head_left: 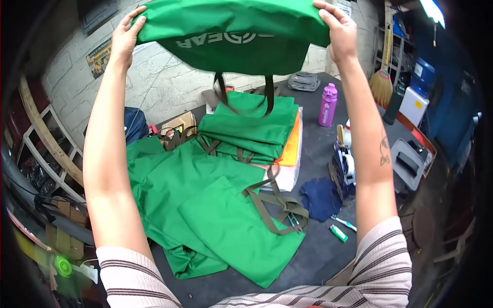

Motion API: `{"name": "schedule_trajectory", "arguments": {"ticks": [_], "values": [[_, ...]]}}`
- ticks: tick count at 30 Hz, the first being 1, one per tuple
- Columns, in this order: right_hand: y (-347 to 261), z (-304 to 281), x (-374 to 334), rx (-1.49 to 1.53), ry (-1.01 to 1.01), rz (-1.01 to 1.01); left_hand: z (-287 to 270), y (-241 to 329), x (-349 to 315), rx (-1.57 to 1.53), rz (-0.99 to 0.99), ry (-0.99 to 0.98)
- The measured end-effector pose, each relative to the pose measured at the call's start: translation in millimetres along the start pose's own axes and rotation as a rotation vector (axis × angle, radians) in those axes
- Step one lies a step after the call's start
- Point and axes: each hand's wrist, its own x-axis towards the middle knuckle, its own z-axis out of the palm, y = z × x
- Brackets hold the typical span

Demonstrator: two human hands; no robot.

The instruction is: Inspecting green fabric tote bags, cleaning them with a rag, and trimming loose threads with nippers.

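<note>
High at the top of the head view, a green fabric tote bag (241, 43) is stretched between my raised hands, upside down with its dark strap handles hanging below. My left hand (126, 38) pinches its upper left corner, and my right hand (339, 31) grips the upper right corner. A pale print on the bag appears inverted. Beneath it on the dark table lies a folded pile of green bags (246, 126). Nearer to me, more green bags are spread out, and one flat green bag (241, 231) with olive straps (277, 205) lies on top.
To the right on the table (308, 246) are a purple bottle (328, 105), a tape dispenser (344, 167), a navy cloth (321, 197), a green lighter (338, 233) and a toothbrush (344, 223). Behind stand a white brick wall (149, 77), a broom (381, 87) and a water dispenser (414, 105).
</note>
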Motion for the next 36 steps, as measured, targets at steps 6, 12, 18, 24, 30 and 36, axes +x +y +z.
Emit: {"name": "schedule_trajectory", "arguments": {"ticks": [6,12,18,24,30,36], "values": [[142.8,60.3,-148.4,-0.626,0.003,0.037,-51.5,-139.5,-65.4,1.027,-0.085,-0.119],[278.1,-17.0,-324.9,-0.628,-0.075,0.933,10.3,-12.7,-275.6,0.836,-0.178,-0.716],[236.3,-30.7,-284.2,-0.905,-0.243,0.814,-28.5,109.4,-421.7,0.409,-0.672,-0.437],[31.6,35.0,-350.4,-0.32,-0.469,0.755,-22.0,139.0,-566.8,0.162,-1.09,0.331],[-129.6,83.9,-448.6,-0.481,-1.156,0.601,36.4,105.1,-576.1,-0.197,-1.058,0.182],[-175.1,75.3,-488.9,-0.558,-1.435,0.448,93.4,60.2,-570.3,0.438,-0.854,0.019]]}}
